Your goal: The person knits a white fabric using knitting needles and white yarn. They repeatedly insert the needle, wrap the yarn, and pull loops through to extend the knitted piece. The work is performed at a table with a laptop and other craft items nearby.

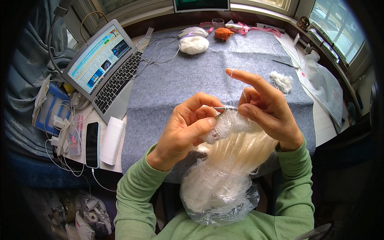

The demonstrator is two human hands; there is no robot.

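My left hand (187,127) pinches a metal knitting needle (221,108) and the edge of white, open-worked knitting (228,123). The right side of the same knitting is held between the thumb and fingers of my right hand (265,105), whose index finger is stretched up with thin white yarn (229,90) looped over its tip. Whether a second needle lies in the right hand is hidden by the fingers. Cream knitted fabric (240,150) hangs below both hands into a clear plastic bag (216,195) on my lap.
A grey felt cloth (174,81) covers the table's middle. At its back lie a ball of white yarn (194,45) and an orange object (223,34). Scissors (285,64) and a white yarn tangle (281,82) are right; a laptop (115,81), phone (92,145) and tissue pack (112,141) left.
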